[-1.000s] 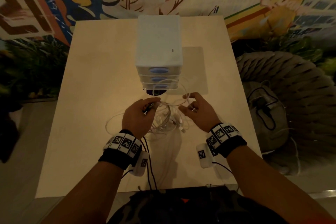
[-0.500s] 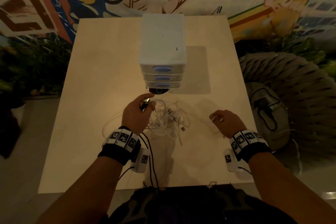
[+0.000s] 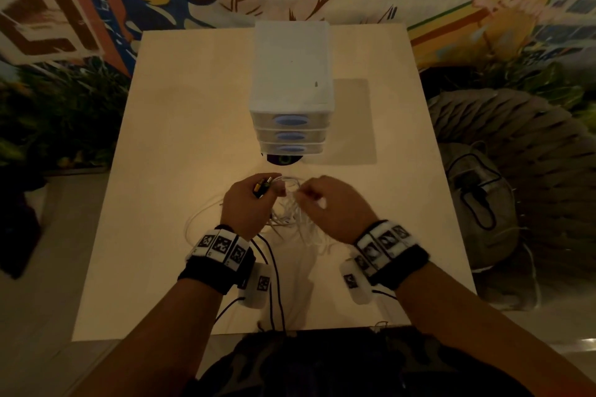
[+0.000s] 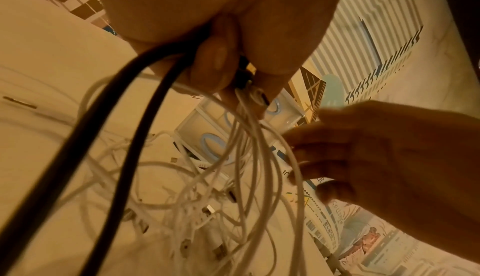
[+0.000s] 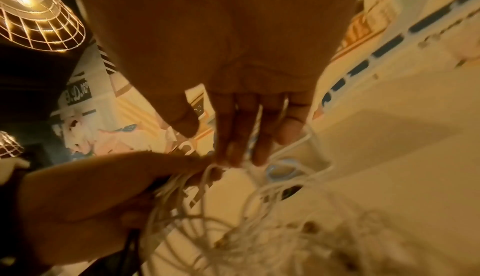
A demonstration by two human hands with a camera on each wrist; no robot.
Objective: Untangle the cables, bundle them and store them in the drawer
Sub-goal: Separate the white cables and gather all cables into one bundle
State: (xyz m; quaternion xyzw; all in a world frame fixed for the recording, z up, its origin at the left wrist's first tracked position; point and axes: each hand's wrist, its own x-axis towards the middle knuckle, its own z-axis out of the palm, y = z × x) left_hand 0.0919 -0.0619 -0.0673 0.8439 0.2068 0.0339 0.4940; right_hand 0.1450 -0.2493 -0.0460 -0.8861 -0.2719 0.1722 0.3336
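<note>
Standing right by the counter [image 3: 200,145], I can see the left hand [image 3: 250,203] has its fingers curled tight around a gathered bunch of thin white cables [image 4: 249,157], plus a couple of dark plugs poking out past the thumb. Two thicker black leads [image 4: 124,136] run out under that palm too, though I can't tell if they're part of the job. The right hand [image 3: 332,206] is right beside it, fingertips among the white strands; it looks like it's pinching one, but it's too blurry to call.

The rest of the cables droop in a loose snarl onto the counter between the hands, just in front of the little drawer unit [image 3: 292,106], whose drawers are all closed.

My read: this stuff is light, floppy and a bit slick, so yanking will only tighten knots. Better to grab near a plug end and feed it through loop by loop.
</note>
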